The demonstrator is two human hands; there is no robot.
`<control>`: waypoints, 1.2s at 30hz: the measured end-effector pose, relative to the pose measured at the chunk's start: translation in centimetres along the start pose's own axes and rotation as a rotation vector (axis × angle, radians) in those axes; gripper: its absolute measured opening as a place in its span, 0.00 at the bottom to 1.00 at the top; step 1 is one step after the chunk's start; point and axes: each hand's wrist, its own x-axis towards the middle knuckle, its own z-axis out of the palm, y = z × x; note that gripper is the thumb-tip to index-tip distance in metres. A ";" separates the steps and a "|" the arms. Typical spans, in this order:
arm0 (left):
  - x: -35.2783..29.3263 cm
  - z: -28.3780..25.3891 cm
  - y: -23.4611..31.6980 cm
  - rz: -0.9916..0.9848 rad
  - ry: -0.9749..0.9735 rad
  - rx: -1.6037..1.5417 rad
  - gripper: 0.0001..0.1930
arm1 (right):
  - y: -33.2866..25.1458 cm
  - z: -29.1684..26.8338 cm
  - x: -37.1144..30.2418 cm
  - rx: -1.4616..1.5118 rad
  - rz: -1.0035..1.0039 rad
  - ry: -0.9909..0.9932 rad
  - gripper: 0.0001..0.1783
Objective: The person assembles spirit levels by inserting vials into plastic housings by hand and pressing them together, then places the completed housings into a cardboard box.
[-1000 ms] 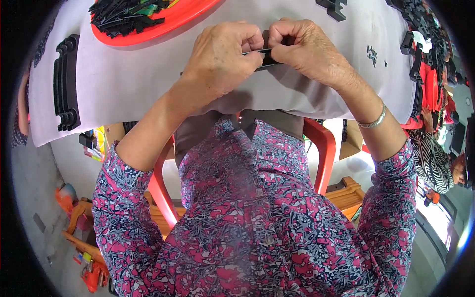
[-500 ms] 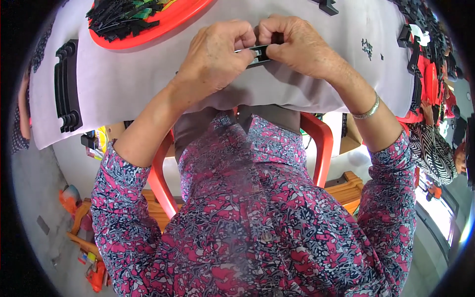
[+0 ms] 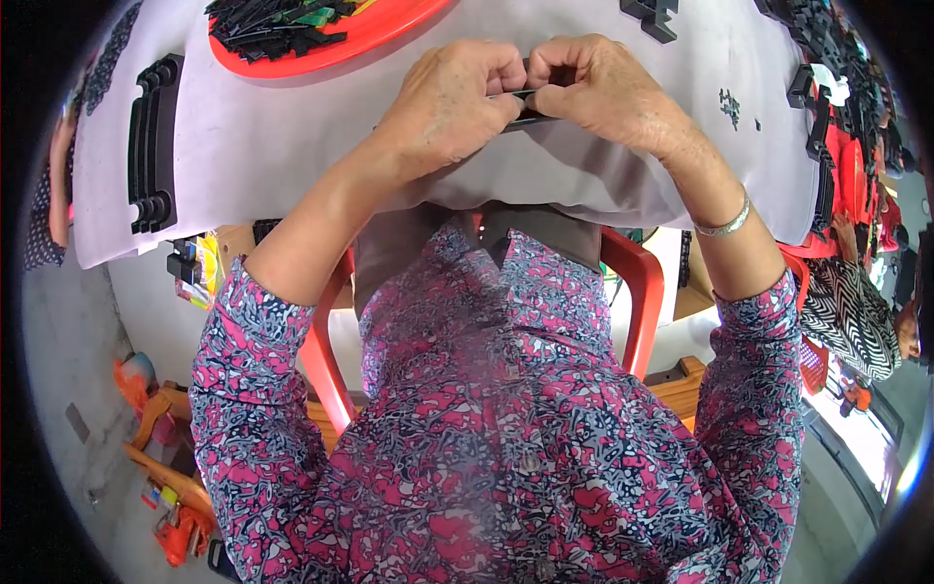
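Both of my hands meet over the cloth near the table's front edge. Between them is a narrow black plastic part [image 3: 531, 121], mostly covered by my fingers. My left hand [image 3: 457, 102] is closed on its left end, with thumb and curled fingers pinching. From the other side my right hand [image 3: 605, 97] grips the same part, thumb pressed against it and fingers bent in. The thumbs nearly touch. Whether a smaller piece sits between the fingertips is hidden. Beyond my left hand, a red plate [image 3: 282, 68] carries a heap of thin black strips [image 3: 282, 27].
A row of long black plastic parts [image 3: 154, 146] lies at left. Tiny dark pieces [image 3: 730, 107] are scattered at right, with black blocks [image 3: 652, 18] farther back. More black parts [image 3: 822, 146] line the right edge. A person in a zigzag-patterned top [image 3: 846, 311] is at far right.
The thumbs have come closer together and cover more of the black part, whose pale inner surface showed before. The whole view has shifted slightly; both hands keep their grip.
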 end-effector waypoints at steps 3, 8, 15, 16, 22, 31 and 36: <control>0.3 0.2 -0.3 0.044 -0.002 0.009 0.04 | -0.7 0.2 -0.1 -0.075 0.056 0.035 0.11; 0.5 -0.1 -0.2 0.090 0.023 0.106 0.09 | -1.6 0.5 0.0 -0.243 0.082 0.094 0.11; 0.0 0.1 0.7 -0.005 0.008 0.085 0.04 | -2.4 1.2 -0.3 -0.223 0.131 0.105 0.12; -0.1 0.2 0.9 0.008 -0.006 0.074 0.04 | -2.6 1.1 -0.3 -0.229 0.149 0.115 0.12; 0.2 0.4 1.8 -0.104 -0.002 -0.016 0.05 | -2.3 0.8 -0.2 -0.164 0.159 0.047 0.09; 0.2 -0.2 0.4 -0.043 -0.041 0.007 0.06 | -2.2 2.0 0.7 -0.237 0.058 0.056 0.13; 0.7 0.5 -0.5 0.054 -0.019 0.050 0.11 | 1.1 0.3 0.0 -0.149 -0.188 0.008 0.09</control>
